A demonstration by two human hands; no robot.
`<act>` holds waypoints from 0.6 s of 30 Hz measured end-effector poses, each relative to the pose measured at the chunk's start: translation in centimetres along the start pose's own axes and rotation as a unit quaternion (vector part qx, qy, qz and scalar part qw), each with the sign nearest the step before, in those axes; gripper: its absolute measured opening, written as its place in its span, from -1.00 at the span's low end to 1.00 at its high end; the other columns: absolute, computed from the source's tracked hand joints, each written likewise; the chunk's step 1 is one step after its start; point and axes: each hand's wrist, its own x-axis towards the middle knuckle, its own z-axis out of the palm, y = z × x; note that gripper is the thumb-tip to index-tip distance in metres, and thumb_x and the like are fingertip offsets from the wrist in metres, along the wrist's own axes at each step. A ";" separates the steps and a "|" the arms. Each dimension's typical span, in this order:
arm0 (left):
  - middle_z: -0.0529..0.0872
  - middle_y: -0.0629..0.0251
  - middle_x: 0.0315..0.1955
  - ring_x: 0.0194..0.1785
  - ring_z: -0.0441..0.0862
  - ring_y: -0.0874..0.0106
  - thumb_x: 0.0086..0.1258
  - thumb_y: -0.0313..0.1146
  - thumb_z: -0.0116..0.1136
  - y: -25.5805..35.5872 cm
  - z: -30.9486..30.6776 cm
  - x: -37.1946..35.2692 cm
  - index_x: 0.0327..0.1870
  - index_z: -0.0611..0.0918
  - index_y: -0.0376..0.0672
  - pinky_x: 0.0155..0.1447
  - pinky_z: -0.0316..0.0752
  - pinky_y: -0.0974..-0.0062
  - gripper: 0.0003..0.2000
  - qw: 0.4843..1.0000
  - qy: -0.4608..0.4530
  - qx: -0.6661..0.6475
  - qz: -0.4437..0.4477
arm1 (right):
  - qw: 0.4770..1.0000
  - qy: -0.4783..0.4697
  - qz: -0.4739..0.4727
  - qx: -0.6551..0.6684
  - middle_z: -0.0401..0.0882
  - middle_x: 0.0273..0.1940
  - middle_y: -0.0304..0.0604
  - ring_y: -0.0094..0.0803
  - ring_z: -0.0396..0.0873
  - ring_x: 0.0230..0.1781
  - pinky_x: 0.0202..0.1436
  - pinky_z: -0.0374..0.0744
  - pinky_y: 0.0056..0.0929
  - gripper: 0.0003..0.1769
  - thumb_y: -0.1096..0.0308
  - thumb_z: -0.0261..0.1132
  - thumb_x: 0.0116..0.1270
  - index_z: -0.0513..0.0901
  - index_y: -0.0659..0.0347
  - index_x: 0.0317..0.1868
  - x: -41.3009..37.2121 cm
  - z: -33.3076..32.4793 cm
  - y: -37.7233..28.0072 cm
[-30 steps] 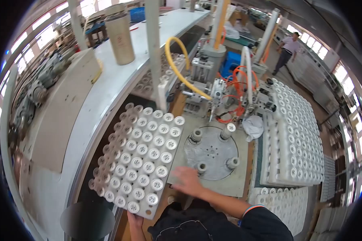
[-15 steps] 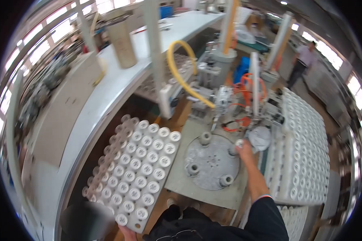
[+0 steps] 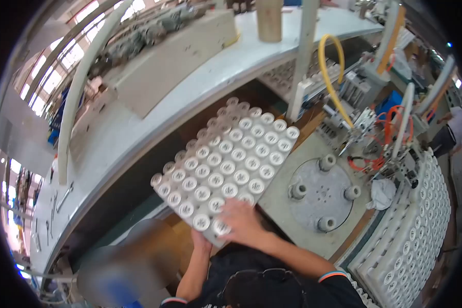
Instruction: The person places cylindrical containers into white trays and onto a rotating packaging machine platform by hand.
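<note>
A pale tray (image 3: 214,239) carries rows of white round-topped pieces (image 3: 215,179) with dark marks, and a strip of translucent cup-like pieces (image 3: 203,134) along its far left side. My left hand (image 3: 200,243) grips the tray's near corner from below, its fingers partly hidden underneath. Over the near rows lies my right hand (image 3: 241,222), slightly blurred, with fingers apart and touching or just above the white tops. To the right, a round grey turntable (image 3: 313,205) bears several upright cylindrical holders (image 3: 298,191).
A machine with cylinders and orange tubes (image 3: 367,138) stands behind the turntable, and a yellow hose (image 3: 327,77) arches over to it. Stacked trays of white pieces (image 3: 421,231) are at the right. A curved white bench (image 3: 174,97) runs along the left and back.
My right hand has left the holder at the turntable's right side and come over to the tray. The view has swung left, so tray and turntable appear farther right. My left hand stays at the tray's corner.
</note>
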 end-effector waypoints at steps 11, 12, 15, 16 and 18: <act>0.51 0.11 0.16 0.15 0.53 0.17 0.47 -0.15 -0.19 1.6 -0.4 3.4 0.25 0.37 -0.23 0.22 0.48 0.11 -0.55 0.996 -0.044 -0.042 0.069 | 0.988 0.112 0.098 0.029 0.42 0.15 -0.09 -0.12 0.31 0.25 0.24 0.26 -0.09 -0.39 -0.01 0.35 0.09 0.51 0.09 0.12 -4.4 -1.9 3.3; 0.53 0.12 0.13 0.13 0.55 0.18 0.46 -0.15 -0.14 3.1 1.4 3.3 0.26 0.35 -0.25 0.19 0.51 0.11 -0.55 0.992 -0.092 -0.029 0.085 | 0.982 0.133 0.138 0.007 0.46 0.10 -0.10 -0.12 0.36 0.19 0.20 0.30 -0.11 -0.44 0.03 0.34 0.11 0.53 0.09 0.10 -5.4 -2.2 5.1; 0.52 0.16 0.13 0.13 0.54 0.22 0.47 -0.16 -0.13 6.4 0.2 9.5 0.28 0.33 -0.19 0.19 0.51 0.14 -0.56 0.989 -0.110 0.005 0.095 | 0.950 0.164 0.266 0.003 0.56 -0.04 -0.07 -0.08 0.47 0.04 0.13 0.38 -0.14 -0.57 0.13 0.30 0.16 0.60 0.09 0.02 -10.4 -1.8 10.5; 0.52 0.16 0.13 0.13 0.54 0.22 0.47 -0.16 -0.13 7.2 0.6 11.7 0.28 0.33 -0.19 0.19 0.51 0.14 -0.56 0.989 -0.115 0.010 0.091 | 0.941 0.157 0.299 0.025 0.57 -0.06 -0.05 -0.07 0.48 0.01 0.11 0.41 -0.16 -0.58 0.14 0.30 0.16 0.61 0.11 0.01 -12.2 -1.7 11.5; 0.50 0.21 0.14 0.15 0.53 0.25 0.49 -0.17 -0.13 8.7 2.6 16.5 0.29 0.31 -0.12 0.18 0.52 0.19 -0.58 0.983 -0.129 -0.001 0.128 | 0.916 0.140 0.373 0.042 0.57 -0.09 0.00 -0.04 0.51 -0.03 0.06 0.46 -0.18 -0.59 0.15 0.30 0.15 0.62 0.15 -0.01 -14.6 -1.8 12.8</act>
